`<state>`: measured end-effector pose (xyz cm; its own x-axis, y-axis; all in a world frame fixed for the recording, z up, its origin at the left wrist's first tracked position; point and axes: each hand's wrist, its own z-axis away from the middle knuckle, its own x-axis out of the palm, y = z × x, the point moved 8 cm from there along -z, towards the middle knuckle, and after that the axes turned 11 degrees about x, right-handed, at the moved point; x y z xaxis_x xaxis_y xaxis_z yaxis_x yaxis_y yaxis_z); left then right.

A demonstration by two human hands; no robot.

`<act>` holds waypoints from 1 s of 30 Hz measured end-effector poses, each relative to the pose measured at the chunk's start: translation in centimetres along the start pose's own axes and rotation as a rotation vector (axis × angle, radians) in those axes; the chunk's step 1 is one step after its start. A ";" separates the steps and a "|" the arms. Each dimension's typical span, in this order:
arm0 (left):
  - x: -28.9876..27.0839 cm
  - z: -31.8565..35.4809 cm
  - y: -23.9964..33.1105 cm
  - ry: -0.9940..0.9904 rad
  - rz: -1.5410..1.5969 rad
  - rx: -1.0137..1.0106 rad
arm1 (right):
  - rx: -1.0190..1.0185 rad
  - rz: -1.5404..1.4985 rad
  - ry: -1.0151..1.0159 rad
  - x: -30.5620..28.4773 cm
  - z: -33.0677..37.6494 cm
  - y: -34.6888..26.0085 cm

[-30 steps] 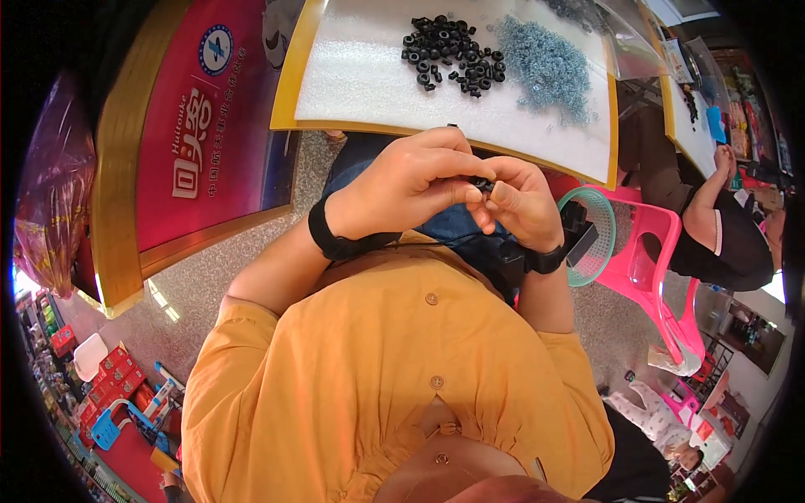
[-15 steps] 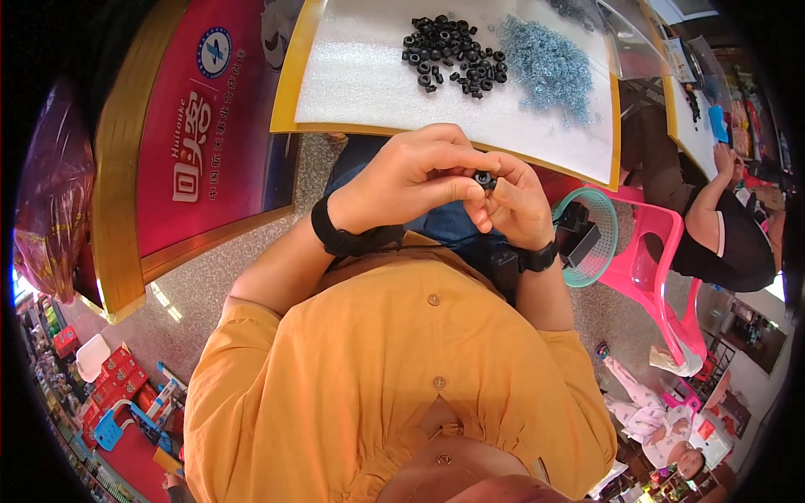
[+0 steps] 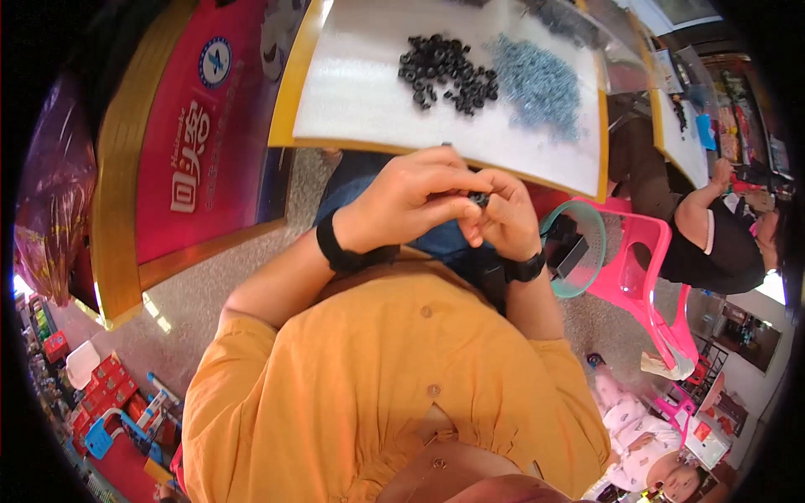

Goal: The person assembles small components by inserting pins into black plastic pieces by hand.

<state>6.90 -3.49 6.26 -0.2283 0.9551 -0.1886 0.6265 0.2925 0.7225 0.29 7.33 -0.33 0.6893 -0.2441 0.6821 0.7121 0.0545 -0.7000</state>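
In front of my body, my left hand (image 3: 419, 199) and my right hand (image 3: 510, 220) meet below the near edge of the table. Between their pinched fingertips is a small round black part (image 3: 479, 199), mostly covered by the fingers. A pile of similar black parts (image 3: 444, 71), several showing holes, lies on the white tabletop (image 3: 348, 92). To its right spreads a heap of tiny, clear light-blue pieces (image 3: 537, 88). Each wrist wears a black band.
A yellow edge (image 3: 369, 147) rims the table. At my right, a green mesh basket (image 3: 603, 247) holds black boxes beside a pink plastic chair (image 3: 656, 251). A co-worker (image 3: 713, 243) sits at another table farther right. A red panel (image 3: 189, 142) stands at left.
The view has tilted slightly, so the table and piles sit a little lower on the left and farther left. Both hands stay together on the black part, which shows less now.
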 end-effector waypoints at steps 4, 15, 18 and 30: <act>-0.4 0.8 -1.3 0.023 0.006 -0.119 | 0.076 0.101 0.122 -0.3 -0.2 -0.9; -1.3 1.9 -4.3 0.195 0.019 -0.265 | -0.588 0.896 0.753 -4.7 -2.8 -26.5; -1.0 1.9 -5.0 0.161 -0.016 -0.253 | -0.709 1.323 0.981 -6.2 -3.3 -31.7; -1.9 2.4 -6.3 0.179 -0.069 -0.300 | -0.335 2.001 0.548 -5.5 -15.3 -15.6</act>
<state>5.20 -7.07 0.44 -0.4062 0.9025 -0.1432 0.3646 0.3038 0.8802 -16.69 -6.98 3.64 0.1570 -0.2834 -0.9461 -0.8651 0.4226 -0.2701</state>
